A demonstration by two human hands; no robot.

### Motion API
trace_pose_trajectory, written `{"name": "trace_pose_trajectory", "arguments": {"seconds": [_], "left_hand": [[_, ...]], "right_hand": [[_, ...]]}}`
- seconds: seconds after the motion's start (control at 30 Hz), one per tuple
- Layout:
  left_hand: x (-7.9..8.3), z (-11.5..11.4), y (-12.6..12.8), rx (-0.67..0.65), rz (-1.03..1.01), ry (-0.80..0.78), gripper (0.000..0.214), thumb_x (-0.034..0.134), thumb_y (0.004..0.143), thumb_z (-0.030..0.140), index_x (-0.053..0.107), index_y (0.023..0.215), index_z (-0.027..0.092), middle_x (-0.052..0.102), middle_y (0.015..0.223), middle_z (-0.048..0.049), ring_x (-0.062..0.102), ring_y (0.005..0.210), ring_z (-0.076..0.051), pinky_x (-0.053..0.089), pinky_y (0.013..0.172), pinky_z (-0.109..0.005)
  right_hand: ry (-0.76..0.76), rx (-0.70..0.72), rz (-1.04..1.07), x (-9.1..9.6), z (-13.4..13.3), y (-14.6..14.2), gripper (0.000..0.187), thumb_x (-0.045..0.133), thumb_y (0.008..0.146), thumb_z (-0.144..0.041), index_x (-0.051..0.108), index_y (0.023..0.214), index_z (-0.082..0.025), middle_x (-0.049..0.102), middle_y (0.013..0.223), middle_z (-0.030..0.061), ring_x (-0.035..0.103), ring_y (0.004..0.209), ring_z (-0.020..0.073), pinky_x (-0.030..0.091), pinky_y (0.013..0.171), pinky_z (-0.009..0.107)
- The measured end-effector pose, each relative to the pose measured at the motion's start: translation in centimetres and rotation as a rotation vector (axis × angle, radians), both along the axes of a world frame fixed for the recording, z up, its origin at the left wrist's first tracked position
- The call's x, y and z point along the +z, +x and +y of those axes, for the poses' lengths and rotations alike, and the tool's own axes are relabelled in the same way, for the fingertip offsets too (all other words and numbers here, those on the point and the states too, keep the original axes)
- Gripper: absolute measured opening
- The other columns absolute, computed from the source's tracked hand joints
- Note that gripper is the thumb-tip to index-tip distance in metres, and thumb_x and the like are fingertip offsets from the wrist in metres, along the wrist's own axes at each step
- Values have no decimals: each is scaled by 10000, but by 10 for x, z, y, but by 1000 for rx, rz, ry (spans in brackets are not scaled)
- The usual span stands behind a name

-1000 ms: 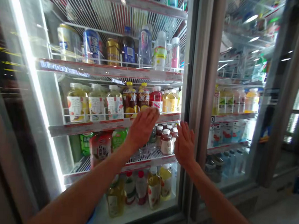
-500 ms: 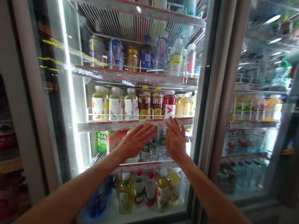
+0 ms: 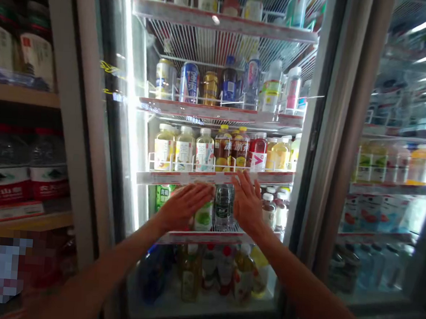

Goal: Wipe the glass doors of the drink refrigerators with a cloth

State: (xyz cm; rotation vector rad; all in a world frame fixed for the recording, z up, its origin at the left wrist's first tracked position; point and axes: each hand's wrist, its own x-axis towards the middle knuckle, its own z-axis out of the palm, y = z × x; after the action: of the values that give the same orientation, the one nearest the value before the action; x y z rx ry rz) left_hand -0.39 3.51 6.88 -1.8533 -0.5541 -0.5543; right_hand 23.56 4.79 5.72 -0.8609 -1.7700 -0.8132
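Both my hands are raised in front of a lit drinks fridge, with nothing in them. My left hand (image 3: 186,204) is flat, its fingers stretched to the right, and it partly covers a green-labelled bottle (image 3: 203,217) on the second shelf from the bottom. My right hand (image 3: 247,203) has its fingers spread upward near the price rail (image 3: 197,178). Between the hands stands a clear bottle with a dark label (image 3: 223,206). Above them are a red drink bottle (image 3: 259,150) and yellow-capped brown tea bottles (image 3: 223,148). Whether either hand touches glass is unclear.
Cans such as a blue one (image 3: 189,82) stand on a higher shelf, and several bottles (image 3: 190,279) stand at the fridge bottom. A metal door frame (image 3: 349,140) separates a second fridge on the right. Left are wooden shelves (image 3: 24,95) with red-labelled water bottles (image 3: 5,179).
The view has swung left, so the fridge sits further right and more of the left shelves shows. My hands have moved apart and left relative to the bottles, uncovering the dark-labelled one.
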Motion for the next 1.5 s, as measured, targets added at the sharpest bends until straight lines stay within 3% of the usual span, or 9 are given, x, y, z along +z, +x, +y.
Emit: {"name": "trace_pose_trajectory", "arguments": {"seconds": [0.17,0.27,0.47,0.53,0.7,0.93,1.17,1.37,1.5], "left_hand": [[43,4,-61,36,-680,218,567,404,882,184,265,1432,183,318,1482,-111,250,1384,-247,261,1132,-455],[51,6,-58,45,-896,265,558,378,896,197,245,1437,172,281,1499,-108,237,1389,-253,241,1142,-477],[28,10,6,24,-303,99,599,400,878,143,220,1444,224,386,1450,-67,245,1387,-201,281,1127,-404],[35,10,-1,20,-366,86,590,396,877,150,235,1440,223,385,1450,-70,257,1383,-210,276,1128,-419],[68,12,-37,-2,-1014,227,560,355,898,223,236,1443,171,263,1503,-123,206,1398,-282,222,1132,-534],[49,15,21,-26,-330,93,575,400,880,165,255,1434,223,408,1435,-75,251,1385,-199,271,1127,-405],[88,19,-10,-9,-917,235,566,399,885,225,266,1432,164,315,1477,-142,223,1395,-261,242,1130,-488],[72,24,53,-30,-254,101,549,390,880,156,289,1419,191,393,1444,-79,239,1389,-206,267,1129,-412],[86,23,28,-20,-427,157,522,378,887,182,321,1406,165,381,1449,-103,243,1388,-221,258,1133,-423]], "right_hand": [[10,6,44,8,0,10,743,376,830,-71,81,1477,-289,262,1521,23,210,1409,211,226,1131,501],[29,-5,79,15,2,13,772,372,833,-60,26,1477,-309,246,1526,20,218,1406,225,247,1121,512],[65,-4,19,22,6,-11,759,376,850,-78,8,1478,-295,315,1497,40,243,1397,218,252,1116,500],[68,-8,27,24,8,-10,745,386,851,-88,36,1479,-283,323,1493,38,240,1398,220,239,1123,497],[50,-48,74,27,12,14,704,376,855,-99,99,1476,-279,312,1498,42,242,1397,233,243,1113,519],[52,-19,41,31,6,5,699,369,848,-98,114,1475,-270,306,1504,23,224,1404,202,216,1132,487],[53,-68,61,38,7,25,626,370,860,-104,222,1452,-241,340,1485,57,230,1402,214,238,1121,496],[58,-60,32,41,12,16,632,394,843,-96,250,1442,-236,321,1494,53,221,1405,223,228,1125,499],[75,-54,26,43,12,18,653,411,840,-91,235,1443,-270,295,1506,28,232,1401,220,236,1128,503]]}}
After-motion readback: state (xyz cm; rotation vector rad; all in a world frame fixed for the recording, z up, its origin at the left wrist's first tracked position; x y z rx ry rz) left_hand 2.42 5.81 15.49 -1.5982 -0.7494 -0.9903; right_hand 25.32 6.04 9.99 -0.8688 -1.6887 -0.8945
